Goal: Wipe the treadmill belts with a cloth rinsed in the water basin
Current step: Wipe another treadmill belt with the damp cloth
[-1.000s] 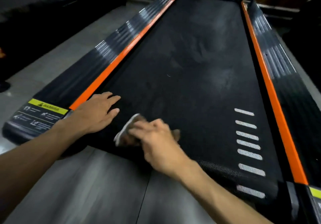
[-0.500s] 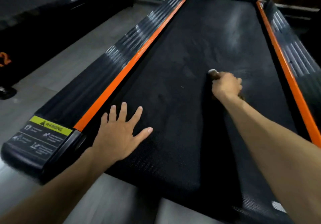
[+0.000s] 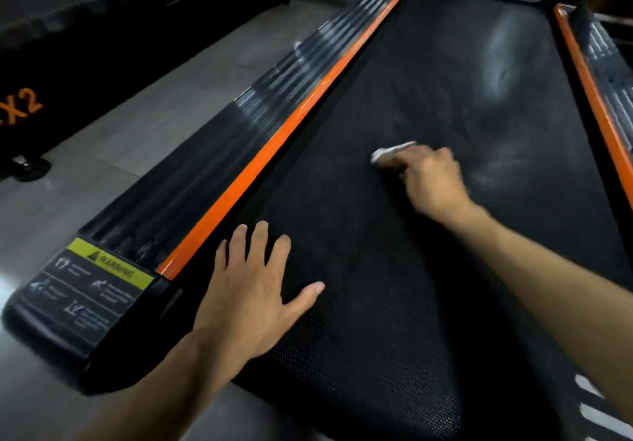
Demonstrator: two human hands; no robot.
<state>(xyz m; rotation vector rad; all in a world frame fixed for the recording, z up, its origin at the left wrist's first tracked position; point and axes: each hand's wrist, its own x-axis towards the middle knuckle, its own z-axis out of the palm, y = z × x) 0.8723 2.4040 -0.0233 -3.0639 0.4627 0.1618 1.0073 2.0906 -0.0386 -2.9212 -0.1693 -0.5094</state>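
Cloth (image 3: 394, 153) (pale, blurred) lies under right hand (image 3: 433, 180) on belt (image 3: 376, 269).

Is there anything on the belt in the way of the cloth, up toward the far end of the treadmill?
Nothing visible. The right hand holds the cloth against the belt, and the stretch beyond it shows only pale smudges. The left hand rests flat on the belt's near end, behind the cloth.
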